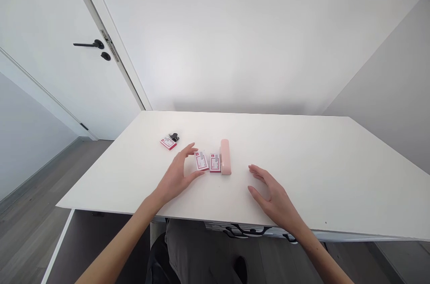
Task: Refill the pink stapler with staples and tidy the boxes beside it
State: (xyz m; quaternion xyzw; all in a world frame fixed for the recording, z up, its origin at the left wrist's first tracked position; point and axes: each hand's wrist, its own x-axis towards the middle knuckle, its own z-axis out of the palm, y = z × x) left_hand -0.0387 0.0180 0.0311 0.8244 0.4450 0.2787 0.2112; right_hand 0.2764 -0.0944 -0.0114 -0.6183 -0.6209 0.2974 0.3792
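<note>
My left hand [176,175] curves around a small red-and-white staple box [201,161], fingers at its far edge and thumb at its near edge. That box sits slightly turned. Just right of it, a second staple box [215,163] lies squared up close against a pink stapler [225,157]. Farther back on the left is a third staple box [168,143], with a small black object [174,136], perhaps a staple remover, by its far side. To the right of the stapler, my right hand [270,194] hovers near the tabletop, fingers curved and apart, holding nothing.
The white table [302,154] stretches to the wall [235,42] behind it. A white door [57,64] with a black handle [89,45] stands at the left. Below the near edge are my legs [195,248] and drawers with black handles [250,231].
</note>
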